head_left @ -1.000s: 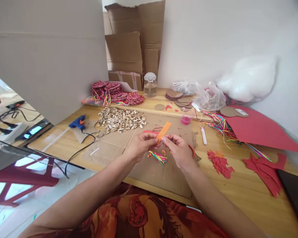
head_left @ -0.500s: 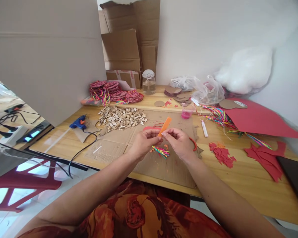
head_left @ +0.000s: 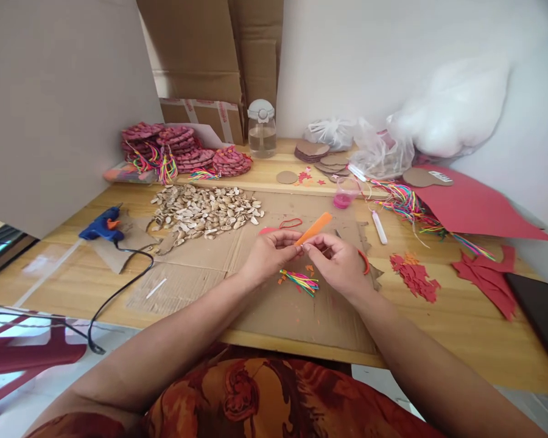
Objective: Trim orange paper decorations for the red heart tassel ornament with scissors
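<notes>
An orange strip (head_left: pixel 316 227), paper or thin felt, slants up to the right above the cardboard mat. My left hand (head_left: pixel 270 255) pinches its lower part. The fingertips of my right hand (head_left: pixel 335 263) are closed at the strip's lower end, touching it close to the left fingers. Below the hands, a bundle of bright coloured cords (head_left: pixel 301 281) lies on the cardboard (head_left: pixel 274 310), with small orange scraps (head_left: pixel 309 268) around it. Beside my right hand shows a red-orange loop (head_left: pixel 365 261), perhaps a scissors handle, partly hidden. A red string loop (head_left: pixel 291 223) lies behind the hands.
Left stand a pile of dried shells or seeds (head_left: pixel 210 210) and a blue glue gun (head_left: pixel 103 225) with its cord. Behind are stacked pink braided rounds (head_left: pixel 178 143) and a bottle (head_left: pixel 262 137). Rightward lie a white tube (head_left: pixel 379 227), red scraps (head_left: pixel 415 278) and a phone (head_left: pixel 536 310).
The view has shifted closer and downward. The orange strip leans further to the right now, while both hands keep their fingers on it.
</notes>
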The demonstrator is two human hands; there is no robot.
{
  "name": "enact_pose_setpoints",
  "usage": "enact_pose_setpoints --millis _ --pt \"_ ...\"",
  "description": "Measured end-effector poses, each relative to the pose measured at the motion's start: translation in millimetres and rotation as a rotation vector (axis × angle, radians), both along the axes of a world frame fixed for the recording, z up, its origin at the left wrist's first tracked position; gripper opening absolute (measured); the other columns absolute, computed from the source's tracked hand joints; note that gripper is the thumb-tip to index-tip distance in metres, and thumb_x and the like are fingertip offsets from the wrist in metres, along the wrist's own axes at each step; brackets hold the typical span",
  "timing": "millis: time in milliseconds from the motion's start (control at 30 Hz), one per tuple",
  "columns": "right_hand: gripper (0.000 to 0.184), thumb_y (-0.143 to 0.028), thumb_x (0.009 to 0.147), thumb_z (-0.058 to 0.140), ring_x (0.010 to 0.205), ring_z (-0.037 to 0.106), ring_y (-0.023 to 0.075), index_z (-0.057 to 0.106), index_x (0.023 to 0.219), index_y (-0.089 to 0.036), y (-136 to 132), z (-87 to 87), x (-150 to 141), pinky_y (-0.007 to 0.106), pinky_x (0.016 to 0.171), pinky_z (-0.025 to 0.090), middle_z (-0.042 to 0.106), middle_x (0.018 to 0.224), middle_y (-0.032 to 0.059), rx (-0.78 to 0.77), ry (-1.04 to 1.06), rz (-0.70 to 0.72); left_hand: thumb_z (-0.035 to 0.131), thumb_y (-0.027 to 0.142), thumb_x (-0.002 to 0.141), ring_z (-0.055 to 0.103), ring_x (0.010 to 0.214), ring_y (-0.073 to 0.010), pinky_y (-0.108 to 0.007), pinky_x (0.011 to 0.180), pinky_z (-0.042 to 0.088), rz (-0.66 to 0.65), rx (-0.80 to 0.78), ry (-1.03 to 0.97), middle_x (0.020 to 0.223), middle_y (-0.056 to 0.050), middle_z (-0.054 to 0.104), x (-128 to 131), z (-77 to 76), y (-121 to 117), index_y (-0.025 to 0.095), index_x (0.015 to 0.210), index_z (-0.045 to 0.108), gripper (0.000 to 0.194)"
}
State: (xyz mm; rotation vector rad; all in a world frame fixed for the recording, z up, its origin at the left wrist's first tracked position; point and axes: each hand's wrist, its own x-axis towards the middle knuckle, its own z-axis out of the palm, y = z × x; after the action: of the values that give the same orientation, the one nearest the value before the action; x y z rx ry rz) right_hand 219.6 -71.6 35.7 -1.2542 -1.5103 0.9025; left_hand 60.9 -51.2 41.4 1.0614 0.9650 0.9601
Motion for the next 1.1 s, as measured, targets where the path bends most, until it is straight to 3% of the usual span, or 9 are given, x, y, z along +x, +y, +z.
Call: enact_pose_setpoints --millis 267,533,667,867,1100 --pt "0.011 -0.027 0.086 0.057 0.069 0.063 0.0172 0.067 0.086 -0.021 -3.1 0.4 1.9 0.030 0.066 0.049 0.070 0.080 0.0034 0.180 -0.392 -0.082 0.077 0.025 0.067 0.066 0.076 -0.0125 -0.025 0.072 0.053 -0.024 -0.032 -0.059 0.094 -0.006 0.071 4.6 -13.1 7.0 0.014 0.097 0.069 0.032" --pt "0.010 -0.024 0.086 0.058 0.076 0.065 0.0190 0.067 0.090 -0.023 -5.5 0.4 0.6 0.032 0.071 0.051 0.071 0.084 0.0041 0.266 -0.501 -0.082 0.073 0.022 0.070 0.064 0.070 -0.0108 -0.023 0.067 0.053 0.008 -0.045 -0.054 0.086 -0.005 0.070 3.0 -8.3 4.1 0.013 0.090 0.068 0.023" --pt "0.009 -0.023 0.085 0.060 0.073 0.064 0.0176 0.067 0.090 -0.022 -6.5 0.5 0.0 0.031 0.069 0.051 0.071 0.084 0.0041 0.294 -0.496 -0.081 0.071 0.018 0.071 0.063 0.065 -0.0093 -0.022 0.063 0.052 0.013 -0.047 -0.029 0.084 -0.004 0.069 3.0 -9.2 4.8 0.013 0.090 0.066 0.020" --pt "0.009 -0.026 0.087 0.058 0.065 0.063 0.0148 0.066 0.090 -0.021 -6.9 1.2 -2.7 0.027 0.059 0.051 0.070 0.079 0.0030 0.123 -0.289 -0.059 0.073 0.019 0.068 0.066 0.063 -0.0126 -0.026 0.063 0.053 0.016 -0.018 -0.019 0.072 -0.001 0.068 1.2 -7.6 3.9 0.016 0.093 0.057 0.029" --pt "0.009 -0.025 0.086 0.059 0.070 0.065 0.0156 0.065 0.091 -0.020 -6.0 -1.3 -2.9 0.028 0.062 0.051 0.070 0.082 0.0042 0.070 -0.165 -0.042 0.073 0.021 0.067 0.063 0.060 -0.0111 -0.023 0.058 0.051 0.004 0.001 -0.079 0.066 0.002 0.063 1.1 -9.2 3.1 0.018 0.081 0.050 0.026"
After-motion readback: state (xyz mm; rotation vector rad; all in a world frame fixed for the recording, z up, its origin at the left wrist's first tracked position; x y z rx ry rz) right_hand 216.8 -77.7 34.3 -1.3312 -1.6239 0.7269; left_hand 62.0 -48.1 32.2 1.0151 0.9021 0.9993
